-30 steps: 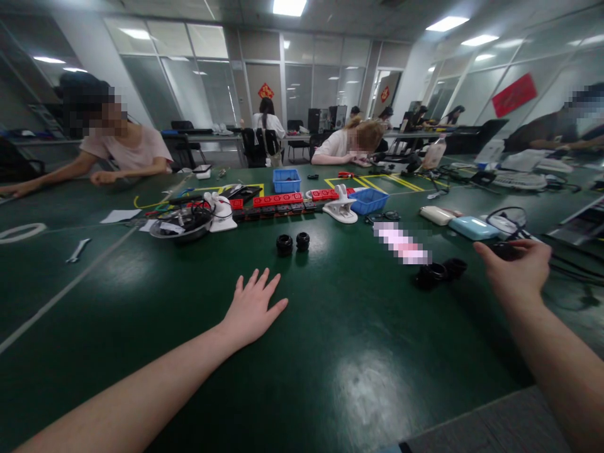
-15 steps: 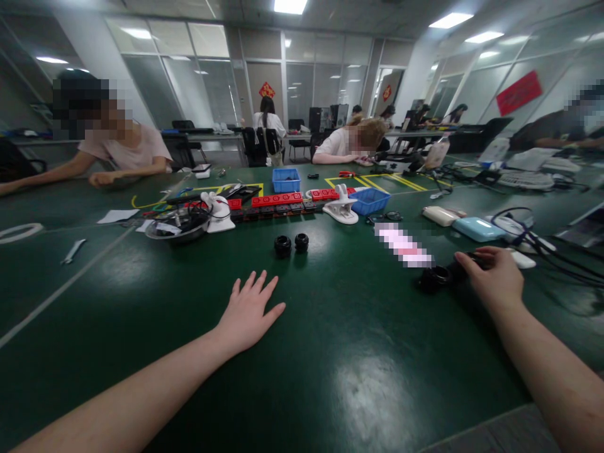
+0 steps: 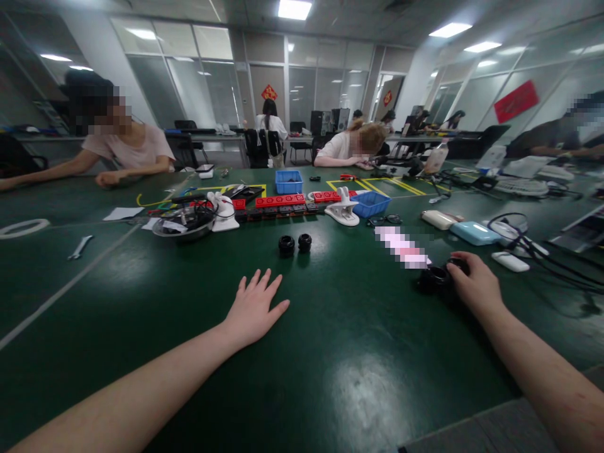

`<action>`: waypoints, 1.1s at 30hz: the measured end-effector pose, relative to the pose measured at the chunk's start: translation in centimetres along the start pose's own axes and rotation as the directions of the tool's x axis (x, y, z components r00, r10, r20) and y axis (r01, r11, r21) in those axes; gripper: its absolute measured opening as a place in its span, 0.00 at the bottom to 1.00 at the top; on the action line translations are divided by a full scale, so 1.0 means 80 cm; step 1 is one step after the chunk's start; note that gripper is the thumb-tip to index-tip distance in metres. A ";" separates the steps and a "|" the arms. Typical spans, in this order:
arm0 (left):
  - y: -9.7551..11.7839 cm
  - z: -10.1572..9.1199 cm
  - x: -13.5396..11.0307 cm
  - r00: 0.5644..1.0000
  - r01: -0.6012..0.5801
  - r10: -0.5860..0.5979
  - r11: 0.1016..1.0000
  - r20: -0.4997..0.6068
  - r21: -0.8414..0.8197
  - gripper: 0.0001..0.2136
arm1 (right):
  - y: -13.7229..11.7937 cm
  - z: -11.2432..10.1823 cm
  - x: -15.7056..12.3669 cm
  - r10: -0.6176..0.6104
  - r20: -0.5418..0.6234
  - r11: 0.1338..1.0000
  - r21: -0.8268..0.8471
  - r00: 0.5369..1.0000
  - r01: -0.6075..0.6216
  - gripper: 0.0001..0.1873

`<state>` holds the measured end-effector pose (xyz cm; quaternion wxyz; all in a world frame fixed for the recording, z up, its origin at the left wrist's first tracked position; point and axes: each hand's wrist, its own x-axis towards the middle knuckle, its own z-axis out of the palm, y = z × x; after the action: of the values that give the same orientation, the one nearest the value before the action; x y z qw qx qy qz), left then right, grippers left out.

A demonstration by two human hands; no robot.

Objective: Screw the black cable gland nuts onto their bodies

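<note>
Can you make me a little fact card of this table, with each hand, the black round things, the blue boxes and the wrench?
Left grip: open, palm down, fingers spread on the green table
Right grip: fingers at a black ring; how firmly held is unclear
Next to that: another black ring
Beyond left grip: two black ribbed rings, side by side
Blue boxes: a back bin and a front bin
Wrench: lying at far left

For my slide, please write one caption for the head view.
Left hand spread over a green table, two black pieces beyond it; right hand holding a black part.
</note>
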<state>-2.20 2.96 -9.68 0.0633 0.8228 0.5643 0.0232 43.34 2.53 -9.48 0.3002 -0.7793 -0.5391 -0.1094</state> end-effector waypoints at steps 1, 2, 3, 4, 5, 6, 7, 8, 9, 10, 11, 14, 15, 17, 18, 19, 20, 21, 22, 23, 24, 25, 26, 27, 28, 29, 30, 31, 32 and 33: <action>0.000 0.001 0.000 1.000 -0.003 0.003 1.000 -0.002 -0.005 0.31 | -0.001 0.000 -0.001 0.009 -0.019 1.000 0.012 1.000 -0.009 0.20; 0.000 0.002 0.000 1.000 -0.005 0.005 1.000 -0.006 -0.010 0.31 | -0.002 -0.001 -0.002 0.019 -0.051 1.000 0.023 0.999 -0.018 0.22; 0.000 0.003 0.000 1.000 -0.006 0.006 1.000 -0.008 -0.016 0.31 | -0.004 -0.002 -0.002 0.029 -0.093 0.999 0.034 0.995 -0.025 0.25; 0.000 0.004 -0.001 1.000 -0.005 0.005 1.000 -0.014 -0.022 0.31 | -0.005 -0.003 -0.002 0.037 -0.141 0.999 0.041 0.989 -0.032 0.27; -0.001 0.005 -0.002 1.000 -0.003 0.002 1.000 -0.025 -0.028 0.31 | -0.007 -0.004 -0.002 0.042 -0.189 0.998 0.048 0.981 -0.034 0.29; -0.002 0.005 -0.003 0.999 -0.001 -0.001 0.999 -0.042 -0.035 0.31 | -0.008 -0.005 -0.002 0.043 -0.231 0.998 0.054 0.972 -0.032 0.30; -0.003 0.003 -0.003 0.998 0.002 -0.004 0.999 -0.063 -0.042 0.32 | -0.009 -0.006 -0.002 0.040 -0.264 0.998 0.060 0.964 -0.025 0.31; -0.004 0.000 -0.003 0.996 0.007 -0.012 0.999 -0.091 -0.052 0.32 | -0.011 -0.006 -0.002 0.036 -0.289 0.998 0.067 0.957 -0.017 0.31; -0.005 -0.005 -0.001 0.992 0.013 -0.021 0.998 -0.125 -0.064 0.32 | -0.012 -0.007 -0.002 0.028 -0.307 0.997 0.074 0.951 -0.006 0.30; -0.007 -0.013 0.003 0.987 0.020 -0.033 0.997 -0.159 -0.080 0.32 | -0.013 -0.007 -0.002 0.016 -0.323 0.997 0.082 0.946 0.011 0.30; -0.009 -0.022 0.008 0.979 0.028 -0.047 0.995 -0.199 -0.098 0.31 | -0.014 -0.008 -0.002 0.004 -0.338 0.995 0.092 0.941 0.029 0.29; -0.012 -0.053 0.040 0.964 -0.014 -0.026 0.989 -0.265 -0.148 0.29 | -0.017 -0.009 -0.003 -0.010 -0.356 0.987 0.147 0.934 0.066 0.27; -0.012 -0.063 0.054 0.967 -0.044 0.003 0.988 -0.256 -0.151 0.27 | -0.017 -0.010 -0.004 -0.001 -0.353 0.983 0.172 0.936 0.066 0.26; -0.011 -0.078 0.085 0.970 -0.091 0.052 0.983 -0.238 -0.157 0.23 | -0.018 -0.011 -0.006 0.024 -0.344 0.976 0.213 0.939 0.053 0.25; -0.010 -0.084 0.099 0.972 -0.105 0.067 0.982 -0.226 -0.160 0.23 | -0.017 -0.012 -0.006 0.032 -0.341 0.973 0.226 0.939 0.049 0.24; -0.010 -0.087 0.113 0.975 -0.113 0.079 0.980 -0.207 -0.161 0.23 | -0.017 -0.012 -0.007 0.037 -0.341 0.971 0.234 0.939 0.047 0.23; -0.010 -0.090 0.126 0.981 -0.115 0.086 0.980 -0.175 -0.162 0.25 | -0.016 -0.012 -0.007 0.040 -0.341 0.970 0.240 0.939 0.045 0.22; -0.011 -0.091 0.136 0.987 -0.108 0.086 0.981 -0.132 -0.164 0.26 | -0.015 -0.013 -0.007 0.046 -0.343 0.968 0.247 0.938 0.043 0.21; -0.012 -0.091 0.145 0.993 -0.095 0.082 0.982 -0.087 -0.165 0.26 | -0.014 -0.013 -0.006 0.054 -0.345 0.966 0.255 0.937 0.039 0.21; -0.013 -0.091 0.152 0.996 -0.081 0.074 0.983 -0.048 -0.164 0.26 | -0.014 -0.013 -0.006 0.062 -0.349 0.964 0.263 0.935 0.034 0.20; -0.014 -0.090 0.158 0.998 -0.066 0.065 0.984 -0.015 -0.163 0.25 | -0.013 -0.013 -0.005 0.070 -0.353 0.962 0.271 0.933 0.030 0.20; -0.015 -0.090 0.162 0.998 -0.053 0.056 0.985 0.009 -0.162 0.24 | -0.012 -0.012 -0.005 0.078 -0.355 0.960 0.278 0.932 0.026 0.20; -0.016 -0.089 0.165 0.999 -0.043 0.048 0.986 0.025 -0.162 0.23 | -0.011 -0.012 -0.004 0.085 -0.355 0.958 0.286 0.931 0.021 0.20; -0.016 -0.088 0.166 0.998 -0.034 0.041 0.986 0.037 -0.163 0.22 | -0.011 -0.012 -0.004 0.092 -0.353 0.956 0.293 0.931 0.017 0.21; -0.016 -0.087 0.167 0.998 -0.027 0.035 0.986 0.045 -0.165 0.22 | -0.011 -0.012 -0.003 0.098 -0.350 0.954 0.300 0.932 0.013 0.21; -0.016 -0.086 0.168 0.998 -0.021 0.030 0.985 0.052 -0.169 0.22 | -0.010 -0.011 -0.003 0.101 -0.345 0.952 0.306 0.933 0.010 0.21; -0.016 -0.085 0.167 0.998 -0.015 0.025 0.985 0.058 -0.174 0.22 | -0.010 -0.011 -0.003 0.104 -0.340 0.950 0.311 0.935 0.007 0.21; -0.016 -0.084 0.167 0.998 -0.009 0.020 0.984 0.061 -0.179 0.22 | -0.010 -0.010 -0.002 0.106 -0.336 0.949 0.315 0.936 0.006 0.21; -0.016 -0.083 0.166 0.998 -0.005 0.017 0.983 0.063 -0.184 0.22 | -0.009 -0.010 -0.002 0.106 -0.333 0.948 0.318 0.937 0.005 0.21; -0.017 -0.083 0.164 0.998 -0.003 0.015 0.982 0.064 -0.188 0.23 | -0.009 -0.010 -0.002 0.108 -0.333 0.947 0.320 0.937 0.005 0.21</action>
<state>0.59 16.19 -3.74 0.1588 0.8160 0.5536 0.0500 42.75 2.12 -8.68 0.5140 -0.7035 -0.4675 -0.1491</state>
